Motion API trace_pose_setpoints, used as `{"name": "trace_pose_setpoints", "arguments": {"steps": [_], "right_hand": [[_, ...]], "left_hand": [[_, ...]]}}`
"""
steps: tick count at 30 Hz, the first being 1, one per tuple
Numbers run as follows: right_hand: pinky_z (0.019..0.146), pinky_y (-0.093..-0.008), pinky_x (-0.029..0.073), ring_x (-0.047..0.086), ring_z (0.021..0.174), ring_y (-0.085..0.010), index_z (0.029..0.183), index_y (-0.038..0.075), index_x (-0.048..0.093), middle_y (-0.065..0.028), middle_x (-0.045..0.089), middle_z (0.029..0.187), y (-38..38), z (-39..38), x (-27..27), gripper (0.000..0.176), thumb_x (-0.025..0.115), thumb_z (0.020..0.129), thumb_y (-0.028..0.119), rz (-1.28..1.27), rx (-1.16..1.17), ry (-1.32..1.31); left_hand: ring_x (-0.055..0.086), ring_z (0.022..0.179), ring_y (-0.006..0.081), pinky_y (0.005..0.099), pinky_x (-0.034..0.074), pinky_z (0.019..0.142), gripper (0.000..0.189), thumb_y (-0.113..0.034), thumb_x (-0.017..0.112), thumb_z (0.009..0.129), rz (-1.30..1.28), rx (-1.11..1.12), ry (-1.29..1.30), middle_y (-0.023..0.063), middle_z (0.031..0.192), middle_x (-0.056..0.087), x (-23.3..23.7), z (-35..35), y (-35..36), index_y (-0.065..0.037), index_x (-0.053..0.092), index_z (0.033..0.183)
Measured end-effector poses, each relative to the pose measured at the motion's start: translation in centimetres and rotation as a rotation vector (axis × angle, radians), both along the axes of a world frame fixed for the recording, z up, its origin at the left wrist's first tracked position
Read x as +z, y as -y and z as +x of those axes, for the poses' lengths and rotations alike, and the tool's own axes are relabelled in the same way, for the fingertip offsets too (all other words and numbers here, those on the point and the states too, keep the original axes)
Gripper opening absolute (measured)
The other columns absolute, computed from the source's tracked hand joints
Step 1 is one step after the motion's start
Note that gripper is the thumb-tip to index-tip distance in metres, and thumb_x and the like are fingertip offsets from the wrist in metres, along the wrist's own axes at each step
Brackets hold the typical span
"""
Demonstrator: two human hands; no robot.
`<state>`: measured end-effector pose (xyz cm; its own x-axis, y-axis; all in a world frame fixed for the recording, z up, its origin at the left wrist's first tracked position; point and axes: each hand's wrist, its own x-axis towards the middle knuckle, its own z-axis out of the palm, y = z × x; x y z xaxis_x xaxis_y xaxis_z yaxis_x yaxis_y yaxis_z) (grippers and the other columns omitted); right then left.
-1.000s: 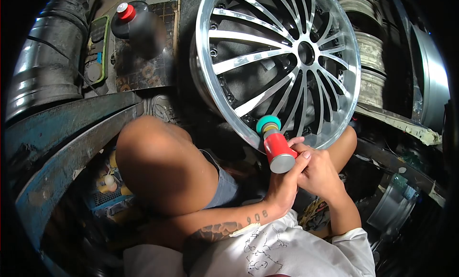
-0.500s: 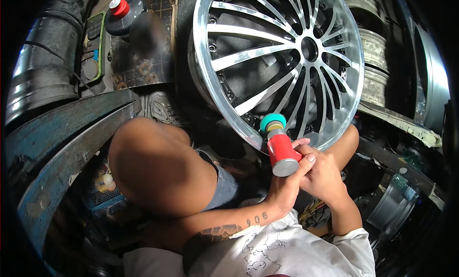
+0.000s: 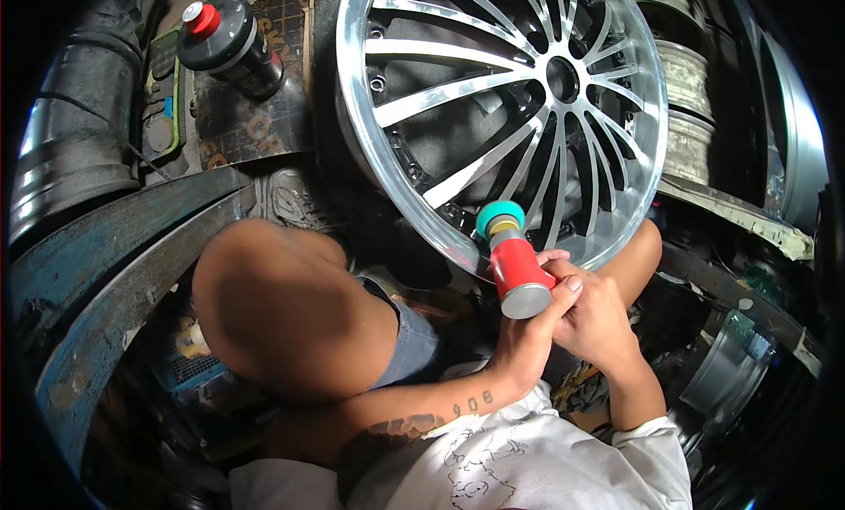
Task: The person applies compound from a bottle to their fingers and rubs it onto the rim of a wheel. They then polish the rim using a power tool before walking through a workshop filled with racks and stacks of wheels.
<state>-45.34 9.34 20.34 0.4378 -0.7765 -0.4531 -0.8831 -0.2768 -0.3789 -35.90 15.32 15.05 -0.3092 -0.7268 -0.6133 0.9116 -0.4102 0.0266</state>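
Head view, polishing of a wheel. The wheel (image 3: 422,96) stands tilted on edge in front of the seated person, its spoked face toward the camera and its lower lip (image 3: 414,215) between the knees. A red polisher (image 3: 515,268) is held with its green pad (image 3: 500,218) against the lower part of the wheel face, just inside the lip and at the foot of the spokes. The left hand (image 3: 528,338) wraps the polisher body from below. The right hand (image 3: 594,321) closes over it from the side, thumb on the grey end cap, so each grip is clamped on the tool.

Progress, as judged: the lip and spoke faces already shine all round, with no dull patch to be made out. The pad works one low spot, so the job looks well advanced. How much of the recesses between the spokes remains cannot be told.

Containers: a dark bottle (image 3: 231,44) with a red cap (image 3: 203,19) lies on the patterned mat (image 3: 255,127) left of the wheel, capped, its contents hidden. A blue crate (image 3: 189,369) under the left knee (image 3: 282,308) holds small pale and yellow items, too dim to identify. Bare rims (image 3: 691,123) are stacked to the right.
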Motion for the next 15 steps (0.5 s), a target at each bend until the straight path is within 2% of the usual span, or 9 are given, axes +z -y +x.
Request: {"name": "trace_pose_setpoints", "arguments": {"steps": [15], "right_hand": [[0.061, -0.0439, 0.056, 0.070, 0.072, -0.0367, 0.101, 0.004, 0.065, -0.0168, 0.072, 0.082, -0.45, -0.33, 0.20, 0.032, 0.079, 0.077, 0.021, 0.011, -0.063, -0.013]], "left_hand": [[0.052, 0.117, 0.0132, 0.0283, 0.043, 0.098, 0.059, -0.029, 0.073, 0.095, 0.045, -0.047, -0.071, 0.0081, 0.126, 0.051, 0.57, 0.24, 0.10, -0.004, 0.045, 0.140]]}}
